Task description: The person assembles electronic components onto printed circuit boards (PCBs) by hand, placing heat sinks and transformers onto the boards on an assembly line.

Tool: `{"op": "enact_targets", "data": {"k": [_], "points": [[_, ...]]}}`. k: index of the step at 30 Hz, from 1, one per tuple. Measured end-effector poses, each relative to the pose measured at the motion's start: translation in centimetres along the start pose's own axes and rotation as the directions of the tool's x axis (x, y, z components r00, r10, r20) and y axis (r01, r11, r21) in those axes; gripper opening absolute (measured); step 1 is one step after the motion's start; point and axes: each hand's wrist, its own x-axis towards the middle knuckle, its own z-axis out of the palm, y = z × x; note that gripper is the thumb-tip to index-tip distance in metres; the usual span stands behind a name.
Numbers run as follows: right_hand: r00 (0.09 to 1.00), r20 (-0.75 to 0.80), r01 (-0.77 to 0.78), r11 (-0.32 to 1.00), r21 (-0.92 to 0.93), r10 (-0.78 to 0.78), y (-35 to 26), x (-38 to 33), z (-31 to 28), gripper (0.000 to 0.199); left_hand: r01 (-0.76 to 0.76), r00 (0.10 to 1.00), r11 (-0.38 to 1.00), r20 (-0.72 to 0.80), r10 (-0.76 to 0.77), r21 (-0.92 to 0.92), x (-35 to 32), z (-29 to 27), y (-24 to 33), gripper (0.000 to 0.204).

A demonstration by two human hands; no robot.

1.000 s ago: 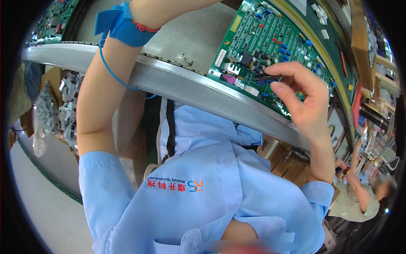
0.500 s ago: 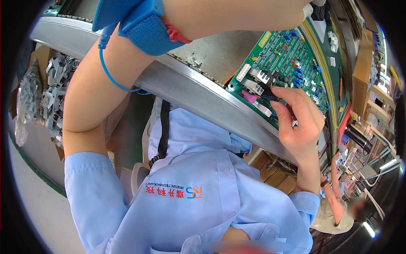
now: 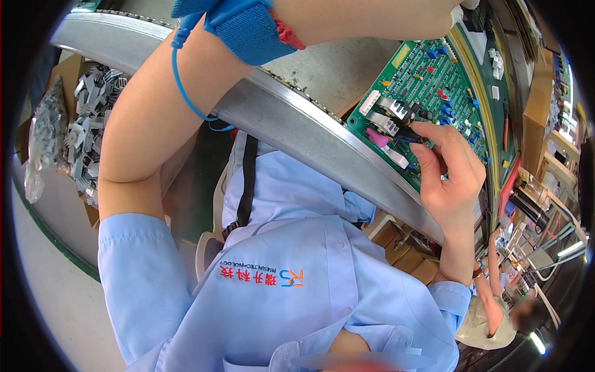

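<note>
A green circuit board point(image 3: 427, 80), crowded with small parts, lies on a metal-edged work surface ahead of me on the right. My right hand point(image 3: 452, 167) is over its near edge. Thumb and forefinger are closed around a dark component point(image 3: 406, 133) among white connectors point(image 3: 383, 124) and a pink part point(image 3: 376, 137). My left arm, with a blue wrist strap point(image 3: 251, 34) and cord, reaches across the top of the picture. Of my left hand point(image 3: 427, 15) only the back part shows; its fingers are mostly cut off by the upper edge, beside a small white piece.
A metal rail point(image 3: 297, 136) runs between my body and the board. To the left stands a box of grey metal pieces point(image 3: 93, 124) next to a clear plastic bag point(image 3: 49, 136). White connectors point(image 3: 496, 62) lie beyond the board. Another person point(image 3: 486, 316) is at the far right.
The whole view has shifted slightly, with the scene sliding right. My right thumb and forefinger stay at the same dark component on the board.
</note>
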Motion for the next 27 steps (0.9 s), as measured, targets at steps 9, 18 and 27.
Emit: {"op": "enact_targets", "data": {"k": [9, 18, 27], "points": [[0.999, 0.048, -0.028, 0.996, 0.088, 0.023, 0.1, 0.1, -0.2, 0.021, 0.004, 0.999, 0.998, -0.033, -0.002, 0.066, -0.4, -0.7, 0.5, 0.014], [0.992, 0.004, 0.126, 0.982, -0.138, -0.127, -1.0, 0.5, 0.5, 0.027, 0.100, 0.994, 0.994, 0.049, -0.102, 0.038, -0.3, -1.4, 0.7, 0.013], [0.976, 0.181, 0.159, 0.959, -0.235, -0.118, -1.8, -0.1, -2.0, 0.024, 0.105, 0.994, 0.986, -0.029, -0.102, 0.131, -1.3, -0.8, 1.9, 0.009]]}}
